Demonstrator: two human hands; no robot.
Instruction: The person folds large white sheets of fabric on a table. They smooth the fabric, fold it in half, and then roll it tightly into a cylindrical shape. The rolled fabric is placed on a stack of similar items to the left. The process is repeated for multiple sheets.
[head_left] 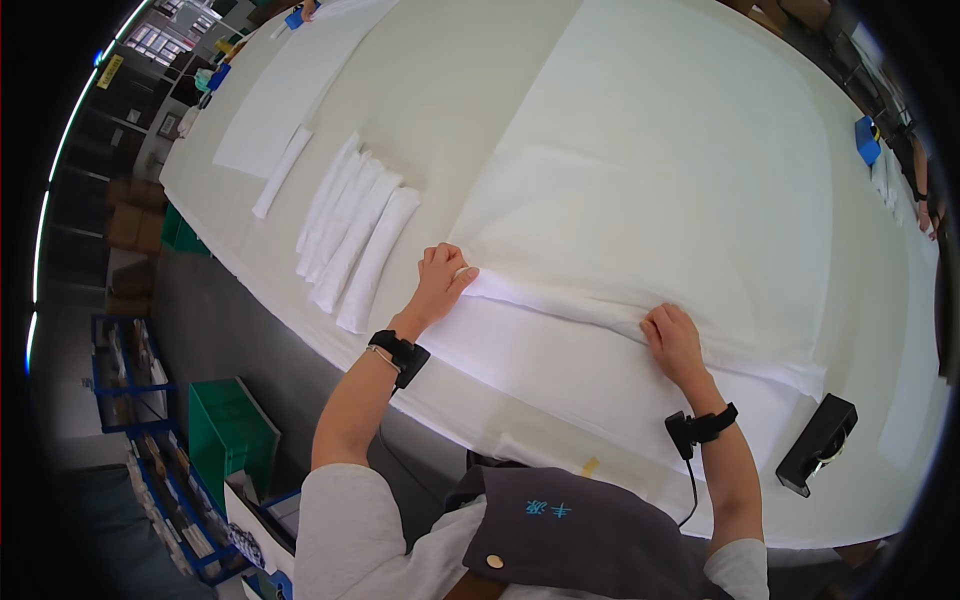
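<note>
A large sheet of white cloth [650, 220] lies over the table in front of me, with a raised fold running across it from left to right. My left hand [443, 280] grips the left end of this fold, fingers curled and thumb toward the right. Farther right along the same fold, my right hand [674, 340] pinches the cloth with bent fingers. Below the fold, a flat white layer [560, 365] extends toward me. Several rolled white cloths [370, 260] lie side by side just left of my left hand.
A black tape dispenser [818, 445] stands right of my right hand. One thin white roll [284, 172] lies farther left on the table. Beyond the table's left edge are a green crate [232, 435] and blue racks [185, 500]. Another person's hand [925, 215] shows at far right, near a blue container [867, 141].
</note>
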